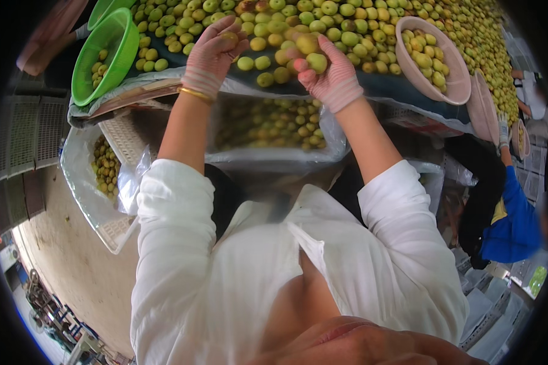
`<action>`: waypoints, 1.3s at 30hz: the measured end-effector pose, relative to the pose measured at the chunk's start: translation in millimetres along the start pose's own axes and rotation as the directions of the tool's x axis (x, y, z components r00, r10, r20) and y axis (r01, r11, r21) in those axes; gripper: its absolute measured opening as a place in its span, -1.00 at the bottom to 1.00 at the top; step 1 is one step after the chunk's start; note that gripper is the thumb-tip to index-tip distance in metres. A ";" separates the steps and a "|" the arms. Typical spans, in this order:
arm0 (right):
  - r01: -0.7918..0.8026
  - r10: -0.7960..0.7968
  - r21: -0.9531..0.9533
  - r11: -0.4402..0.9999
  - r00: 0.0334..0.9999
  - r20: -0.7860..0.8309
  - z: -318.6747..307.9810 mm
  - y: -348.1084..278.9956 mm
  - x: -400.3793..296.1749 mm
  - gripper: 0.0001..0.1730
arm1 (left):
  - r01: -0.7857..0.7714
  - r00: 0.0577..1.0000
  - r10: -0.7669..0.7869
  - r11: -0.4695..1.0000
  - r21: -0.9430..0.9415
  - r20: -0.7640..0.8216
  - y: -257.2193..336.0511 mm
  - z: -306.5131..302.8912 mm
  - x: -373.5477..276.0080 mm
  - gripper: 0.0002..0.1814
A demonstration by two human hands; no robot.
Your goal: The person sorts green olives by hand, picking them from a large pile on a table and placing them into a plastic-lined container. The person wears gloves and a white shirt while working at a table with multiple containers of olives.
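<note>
My left hand (213, 57), in a pink-and-white striped glove, is curled around one yellowish fruit (229, 41). A similar glove covers my right hand (331, 75), which holds a round green fruit (317, 63) in its fingers. Another yellow fruit (307, 44) is blurred at those fingertips; whether it is gripped or in motion I cannot tell. Both hands are over the near edge of a dark-covered sorting table (173, 61). Loose yellow-green fruits (265, 80) lie on the cover between them, and a broad heap (347, 23) spreads behind.
A green plastic basket (80, 75) with some fruits tilts at the left. At the right stands a fuller pink basket (459, 75). Below the table edge are a plastic-lined crate of fruit (274, 157) and another lined crate (80, 182). A person in blue (513, 219) works at the right.
</note>
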State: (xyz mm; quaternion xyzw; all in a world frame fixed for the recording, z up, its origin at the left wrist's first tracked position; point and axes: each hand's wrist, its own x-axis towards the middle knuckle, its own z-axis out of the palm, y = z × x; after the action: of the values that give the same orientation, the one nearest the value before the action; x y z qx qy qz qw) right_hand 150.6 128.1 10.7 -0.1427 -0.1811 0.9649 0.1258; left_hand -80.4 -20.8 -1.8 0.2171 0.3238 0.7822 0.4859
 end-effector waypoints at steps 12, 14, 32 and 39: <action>0.629 -0.636 0.362 0.688 0.763 -0.117 -60.0 -163.4 -49.3 -0.33 | 0.043 0.983 -0.060 0.994 0.100 0.174 -8.7 34.4 -25.1 -0.37; 0.663 -0.668 0.336 0.669 0.734 -0.120 -75.9 -170.2 -52.6 -0.35 | 0.045 0.982 -0.066 0.992 0.121 0.176 -9.2 36.9 -27.2 -0.39; 0.106 -0.383 -0.728 -0.677 0.795 0.471 -36.2 -6.5 9.3 -0.58 | 0.208 0.957 0.260 -0.293 0.933 -0.132 -0.4 -7.3 -18.7 -0.60; 0.196 -0.265 -0.811 -0.551 0.880 0.393 2.7 23.7 1.0 -0.54 | 0.072 0.996 -0.043 -0.161 0.984 -0.080 -6.2 22.8 -22.7 -0.51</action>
State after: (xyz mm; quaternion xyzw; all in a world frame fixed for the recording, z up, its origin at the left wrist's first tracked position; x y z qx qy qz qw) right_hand 144.2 106.2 3.7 -0.1496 -0.9346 0.2696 0.1776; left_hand -51.8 -32.6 9.0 0.4882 0.8190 0.2408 0.1813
